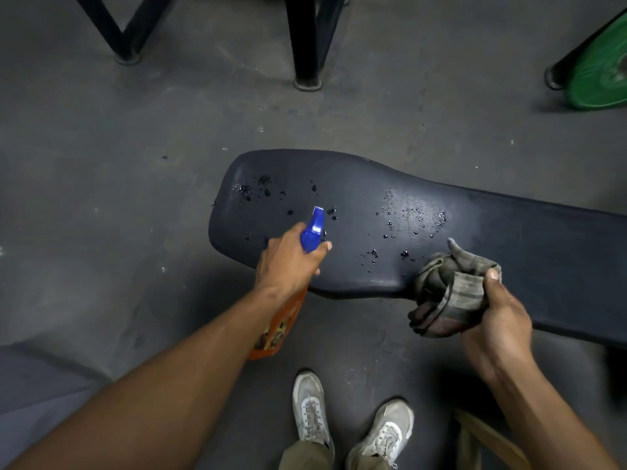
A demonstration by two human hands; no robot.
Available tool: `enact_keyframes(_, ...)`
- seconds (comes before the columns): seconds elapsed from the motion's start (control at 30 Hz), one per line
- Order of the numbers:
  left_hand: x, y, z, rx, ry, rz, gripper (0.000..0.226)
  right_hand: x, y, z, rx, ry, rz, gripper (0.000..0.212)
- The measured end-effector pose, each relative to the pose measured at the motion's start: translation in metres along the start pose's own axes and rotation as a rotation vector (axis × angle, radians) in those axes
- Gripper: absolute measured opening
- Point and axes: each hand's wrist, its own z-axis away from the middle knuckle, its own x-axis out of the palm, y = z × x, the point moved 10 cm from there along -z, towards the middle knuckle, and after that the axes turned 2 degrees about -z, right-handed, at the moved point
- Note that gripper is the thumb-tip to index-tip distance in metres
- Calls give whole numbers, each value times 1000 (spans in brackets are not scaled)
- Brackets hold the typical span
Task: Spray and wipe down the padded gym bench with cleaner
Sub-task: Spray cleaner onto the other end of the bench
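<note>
Clenching the neck of the spray bottle [307, 252], the left hand [288, 257] has a full grip on it, blue nozzle aimed up and away over the padded desk [356, 198], orange body slanting back toward the person. The right hand [492, 320] grasps a bunched grey cloth [448, 286] at the pad's near edge. The droplet-speckled pad runs lengthwise left to right above the grey floor [135, 147]

Green weight plate [600, 72], black metal frame legs [307, 39], grey sneakers [310, 408], grey floor [101, 164]

Navy bench [441, 205]; orange bottle [283, 320], blue nozzle [314, 230]; grey striped cloth [454, 290].
</note>
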Motion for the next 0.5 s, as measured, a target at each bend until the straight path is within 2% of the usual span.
enact_keyframes(0.13, 15, -5, 6, -23, -13, 30, 27, -16, -3, -3, 11, 20, -16, 46)
enact_keyframes(0.3, 8, -1, 0, -86, 66, 213, 29, -36, -4, -6, 22, 52, -43, 48)
enact_keyframes(0.5, 33, 54, 8, 116, 13, 85, 32, -56, -15, -1, -5, 76, -55, 48)
